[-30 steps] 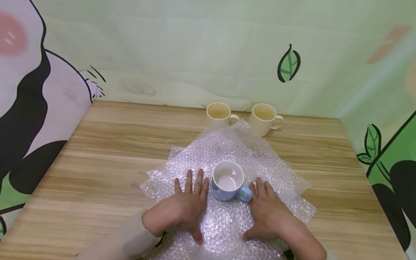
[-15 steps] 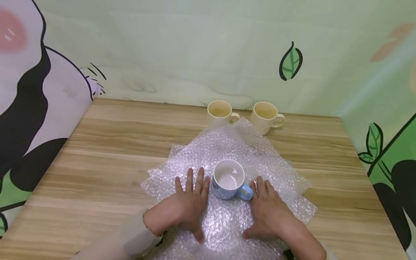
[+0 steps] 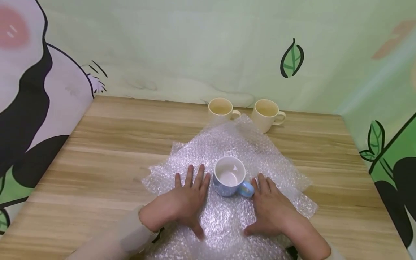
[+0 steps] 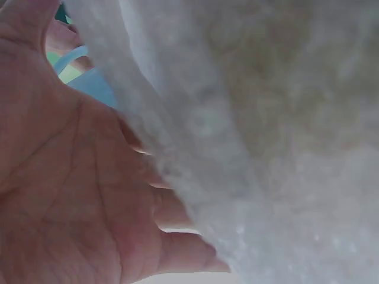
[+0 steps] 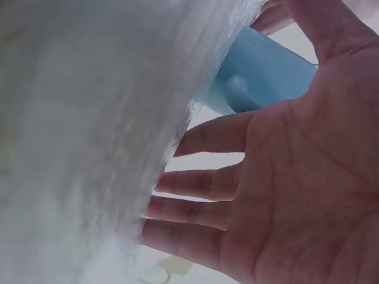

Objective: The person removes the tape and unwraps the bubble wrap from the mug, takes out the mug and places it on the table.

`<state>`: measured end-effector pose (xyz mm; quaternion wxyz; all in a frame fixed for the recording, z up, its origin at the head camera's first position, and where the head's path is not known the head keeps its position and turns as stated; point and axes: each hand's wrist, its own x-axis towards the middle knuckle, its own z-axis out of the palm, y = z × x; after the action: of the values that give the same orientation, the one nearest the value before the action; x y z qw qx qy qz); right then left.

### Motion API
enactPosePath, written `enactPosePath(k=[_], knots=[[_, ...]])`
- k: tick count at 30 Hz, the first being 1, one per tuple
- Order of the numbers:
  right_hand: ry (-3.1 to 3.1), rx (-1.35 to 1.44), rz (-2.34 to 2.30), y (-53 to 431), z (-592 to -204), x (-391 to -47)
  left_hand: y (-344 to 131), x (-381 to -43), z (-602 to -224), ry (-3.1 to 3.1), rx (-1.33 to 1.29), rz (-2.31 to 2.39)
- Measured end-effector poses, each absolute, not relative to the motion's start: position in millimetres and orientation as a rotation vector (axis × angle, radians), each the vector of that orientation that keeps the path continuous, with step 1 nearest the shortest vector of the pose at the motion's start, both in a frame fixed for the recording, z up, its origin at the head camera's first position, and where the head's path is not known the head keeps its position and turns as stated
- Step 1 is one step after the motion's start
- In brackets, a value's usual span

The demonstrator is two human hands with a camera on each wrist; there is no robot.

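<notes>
A light blue mug (image 3: 225,188) with a white inside stands upright on overlapping sheets of bubble wrap (image 3: 224,220), its handle pointing right. My left hand (image 3: 185,204) rests on the wrap at the mug's left, fingers straight and spread. On the other side my right hand (image 3: 273,207) lies with straight fingers, its fingertips close by the mug's handle; whether they touch it I cannot tell. Neither hand holds anything. In the right wrist view the fingertips meet the bubble wrap (image 5: 89,130), and the blue mug (image 5: 266,68) shows beyond the thumb side.
Two cream mugs, a left one (image 3: 221,108) and a right one (image 3: 264,115), stand at the back of the wooden table (image 3: 113,155). The wrap's far corner partly covers the left one. A printed cloth backdrop (image 3: 182,54) rises behind the table.
The whole scene sits slightly higher in the head view. Both hands and the mugs keep their places on the wrap and table.
</notes>
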<state>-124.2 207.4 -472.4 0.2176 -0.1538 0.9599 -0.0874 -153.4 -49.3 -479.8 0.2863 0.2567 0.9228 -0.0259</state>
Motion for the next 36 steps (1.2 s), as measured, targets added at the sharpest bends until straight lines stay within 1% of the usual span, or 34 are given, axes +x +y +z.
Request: enactPosePath(k=[6,12,23,29,36], knots=[[2.664,-0.444,-0.262,216,-469,-127,-53,-157,-475,2.485,0.727,-0.049],[2.642,-0.449,-0.374,229,-461,-132,-63,-163,-465,2.472,0.739,0.076],[2.717,-0.455,-0.367,237,-450,-149,-75,-190,-451,2.524,0.78,0.07],[2.714,-0.493,-0.352,237,-448,-161,-73,-205,-454,2.539,0.823,0.055],[2.732,-0.524,-0.325,232,-454,-174,-68,-217,-461,2.545,0.802,0.023]])
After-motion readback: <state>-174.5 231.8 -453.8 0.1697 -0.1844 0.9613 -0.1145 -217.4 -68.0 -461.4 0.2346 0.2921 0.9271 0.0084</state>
